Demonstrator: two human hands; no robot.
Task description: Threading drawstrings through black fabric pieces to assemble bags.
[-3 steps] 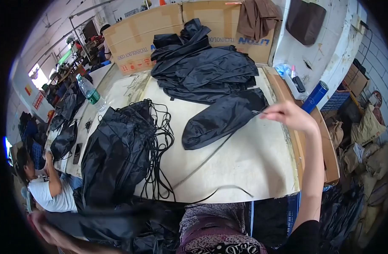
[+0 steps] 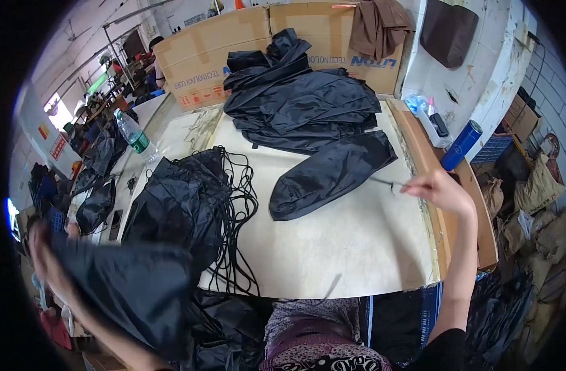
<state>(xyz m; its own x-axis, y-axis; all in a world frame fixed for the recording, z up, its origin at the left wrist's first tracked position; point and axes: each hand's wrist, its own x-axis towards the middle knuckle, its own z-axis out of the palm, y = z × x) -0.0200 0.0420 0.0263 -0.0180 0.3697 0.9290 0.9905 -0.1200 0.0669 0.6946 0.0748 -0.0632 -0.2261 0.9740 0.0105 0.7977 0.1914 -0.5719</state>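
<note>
At the far left my left hand (image 2: 42, 250), blurred by motion, grips the edge of a black fabric bag (image 2: 131, 290) that hangs below and beside it. My right hand (image 2: 440, 191), raised over the table's right side, pinches a thin wire-like tool (image 2: 388, 182); its exact kind is too small to tell. A single black fabric bag (image 2: 332, 176) lies flat, just left of the tool and apart from my fingers. Between my hands rests a pile of black bags (image 2: 178, 198) with black drawcords (image 2: 240, 216) trailing to the right.
A heap of black bags (image 2: 301, 102) sits at the back before a cardboard screen (image 2: 209, 59). At the right edge stand a blue flask (image 2: 462, 145) and a white tray (image 2: 434, 127). A plastic bottle (image 2: 135, 136) stands left. Another person sits at far left, mostly hidden.
My left hand has swung up with the black bag, which now covers the seated person. My right hand has moved slightly right and down, away from the flat bag. The loose cord near the front has shifted.
</note>
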